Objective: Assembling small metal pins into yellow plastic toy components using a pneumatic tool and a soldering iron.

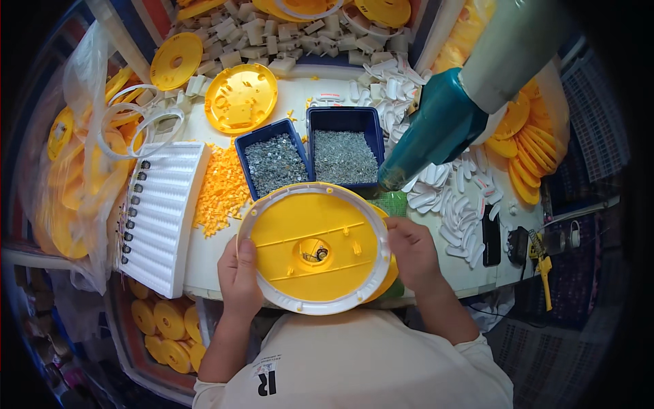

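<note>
In front of my body I hold a round yellow plastic cover [320, 221] tilted, with a white ring [270, 290] seated around its rim. A small round part with wires [315, 254] shows in its central hole. My left hand [240, 276] grips the left edge, thumb over the ring. At the right edge my right hand [414, 252] has its fingers curled against the rim; the fingertips are partly hidden. Another yellow edge [385, 281] juts out beneath the ring at the lower right.
Two blue bins [344, 112] of small metal pieces stand beyond the cover. A teal powered tool [429, 126] slants in from upper right. Small orange parts [219, 187], a white ribbed tray [163, 218], white oblong pieces [463, 218] and a yellow disc [241, 99] lie around.
</note>
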Motion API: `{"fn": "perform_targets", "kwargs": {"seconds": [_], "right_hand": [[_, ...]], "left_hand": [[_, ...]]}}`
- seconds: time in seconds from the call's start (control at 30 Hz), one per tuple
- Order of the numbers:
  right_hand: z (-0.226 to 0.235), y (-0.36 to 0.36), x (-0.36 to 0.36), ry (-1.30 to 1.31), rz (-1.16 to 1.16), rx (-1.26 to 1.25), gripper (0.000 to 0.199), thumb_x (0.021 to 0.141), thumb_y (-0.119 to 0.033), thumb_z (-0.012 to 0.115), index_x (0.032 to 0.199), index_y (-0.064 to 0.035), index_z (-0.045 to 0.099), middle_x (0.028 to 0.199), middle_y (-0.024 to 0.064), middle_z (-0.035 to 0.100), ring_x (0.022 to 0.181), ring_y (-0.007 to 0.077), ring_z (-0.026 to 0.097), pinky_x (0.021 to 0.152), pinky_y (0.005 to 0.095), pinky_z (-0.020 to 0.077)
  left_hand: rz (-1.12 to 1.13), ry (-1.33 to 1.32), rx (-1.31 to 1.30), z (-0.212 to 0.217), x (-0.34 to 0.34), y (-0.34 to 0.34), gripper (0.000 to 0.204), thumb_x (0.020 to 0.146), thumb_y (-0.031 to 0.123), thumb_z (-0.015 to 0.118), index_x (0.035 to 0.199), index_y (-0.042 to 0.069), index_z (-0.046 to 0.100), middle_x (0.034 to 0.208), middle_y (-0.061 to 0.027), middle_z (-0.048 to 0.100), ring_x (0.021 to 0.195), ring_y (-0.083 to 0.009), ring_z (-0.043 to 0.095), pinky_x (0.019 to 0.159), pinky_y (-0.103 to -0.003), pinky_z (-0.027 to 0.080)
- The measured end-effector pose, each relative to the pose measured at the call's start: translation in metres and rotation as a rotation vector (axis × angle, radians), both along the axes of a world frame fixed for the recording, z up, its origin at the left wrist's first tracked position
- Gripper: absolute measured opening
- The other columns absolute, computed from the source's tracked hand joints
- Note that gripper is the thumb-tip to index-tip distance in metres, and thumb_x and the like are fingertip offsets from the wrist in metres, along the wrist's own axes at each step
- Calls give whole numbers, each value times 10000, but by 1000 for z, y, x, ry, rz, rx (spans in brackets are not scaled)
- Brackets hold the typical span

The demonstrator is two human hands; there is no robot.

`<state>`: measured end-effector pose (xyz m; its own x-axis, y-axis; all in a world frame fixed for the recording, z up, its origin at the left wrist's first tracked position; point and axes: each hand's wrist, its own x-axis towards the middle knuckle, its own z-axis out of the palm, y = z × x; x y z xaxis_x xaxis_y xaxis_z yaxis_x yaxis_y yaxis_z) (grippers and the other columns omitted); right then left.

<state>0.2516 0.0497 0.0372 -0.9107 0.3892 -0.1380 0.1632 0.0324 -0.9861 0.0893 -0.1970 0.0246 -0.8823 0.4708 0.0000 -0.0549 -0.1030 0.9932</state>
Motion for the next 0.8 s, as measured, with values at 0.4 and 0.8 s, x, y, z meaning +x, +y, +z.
{"fn": "perform_targets", "kwargs": {"seconds": [0.4,0.8], "right_hand": [[36,-28,19,161,-91,-395,324,898,-126,805,1189,-34,696,1253,150,705,1086,211,643,953,362,534],[7,-18,2,72,30,971,423,738,-157,885,1114,-39,730,1176,172,717,1067,354,650,933,450,525]], "left_hand": [[-160,59,27,-11,15,24,383,1147,332,448,1322,15,577,1113,-41,625,929,-96,570,727,-233,460],[-230,300,-437,-36,14,19,368,978,54,660,1341,1,641,1120,-152,715,739,-174,680,687,-303,549]]}}
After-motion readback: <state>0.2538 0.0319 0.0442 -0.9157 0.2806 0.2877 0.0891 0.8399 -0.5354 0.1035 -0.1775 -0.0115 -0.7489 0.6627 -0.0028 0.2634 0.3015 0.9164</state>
